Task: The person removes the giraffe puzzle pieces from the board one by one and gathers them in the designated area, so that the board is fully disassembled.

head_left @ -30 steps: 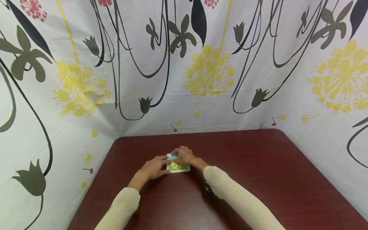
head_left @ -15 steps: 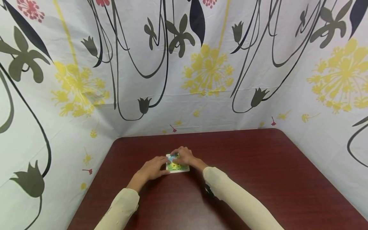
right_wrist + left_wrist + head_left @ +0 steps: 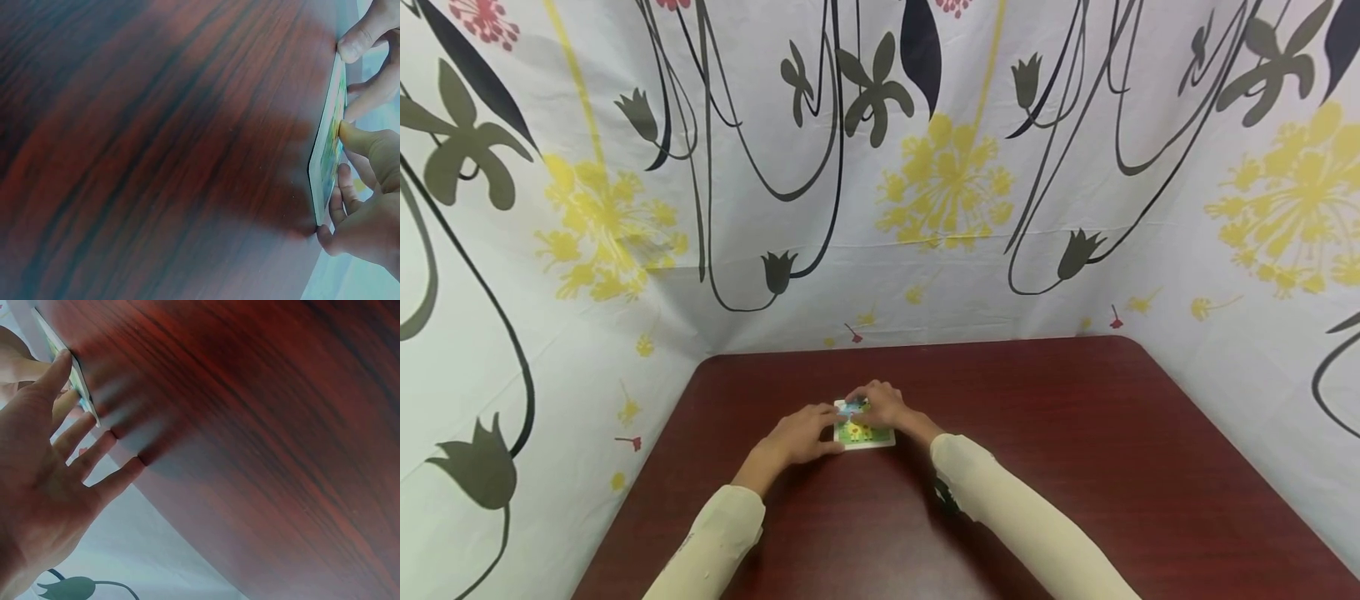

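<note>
A small flat picture board (image 3: pixel 867 438) with a white rim lies on the table, printed in green, blue and yellow; it looks like a child's puzzle. Beside its left edge is my left hand (image 3: pixel 799 436), fingers extended; the thumb touches the near left corner and the fingertips reach the left side. Over the upper part bends my right hand (image 3: pixel 883 406), thumb and fingertips on the picture. In the right wrist view the thumb of the right hand (image 3: pixel 375 212) meets the board's face (image 3: pixel 331 147), with the fingers curled. Whether a loose piece sits between them is hidden.
The dark red wood-grain table (image 3: pixel 1037 433) extends around the board on all sides. Beyond its far and side edges hangs a white cloth (image 3: pixel 880 292) printed with flowers and vines.
</note>
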The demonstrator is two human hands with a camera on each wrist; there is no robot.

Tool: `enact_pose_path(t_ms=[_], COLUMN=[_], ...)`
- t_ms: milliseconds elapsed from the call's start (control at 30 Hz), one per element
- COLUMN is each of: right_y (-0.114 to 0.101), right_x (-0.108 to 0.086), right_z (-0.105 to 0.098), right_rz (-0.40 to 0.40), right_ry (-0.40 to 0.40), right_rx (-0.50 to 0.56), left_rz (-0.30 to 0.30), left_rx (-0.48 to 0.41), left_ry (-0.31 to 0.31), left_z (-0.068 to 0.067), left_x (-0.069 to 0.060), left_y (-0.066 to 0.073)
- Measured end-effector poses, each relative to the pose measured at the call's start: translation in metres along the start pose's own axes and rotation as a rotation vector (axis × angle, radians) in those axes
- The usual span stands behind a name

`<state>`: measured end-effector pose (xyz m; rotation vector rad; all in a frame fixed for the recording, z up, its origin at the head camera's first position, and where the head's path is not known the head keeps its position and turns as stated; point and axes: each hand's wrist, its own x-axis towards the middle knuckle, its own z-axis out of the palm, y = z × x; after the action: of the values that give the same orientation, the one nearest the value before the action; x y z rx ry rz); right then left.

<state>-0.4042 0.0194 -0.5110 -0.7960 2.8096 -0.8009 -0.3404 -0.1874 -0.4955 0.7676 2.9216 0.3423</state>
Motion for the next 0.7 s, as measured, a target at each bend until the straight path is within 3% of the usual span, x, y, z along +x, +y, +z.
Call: enact_pose_path(t_ms=[233,700], right_y=[0.0020,-0.0065], right_x=[0.0024,0.0059], right_z=[-0.0002,-0.0060], right_rz=[-0.029,0.048], right_ry=[0.024,-0.047], right_rx=[0.014,0.018], left_rz=[-0.005,-0.011], left_rx=[0.024,0.005], left_ry=[-0.017,-0.023], left_z=[-0.0009,-0.0002], left_x=[0.0015,0.0017], left_y=[0.0002,-0.0004])
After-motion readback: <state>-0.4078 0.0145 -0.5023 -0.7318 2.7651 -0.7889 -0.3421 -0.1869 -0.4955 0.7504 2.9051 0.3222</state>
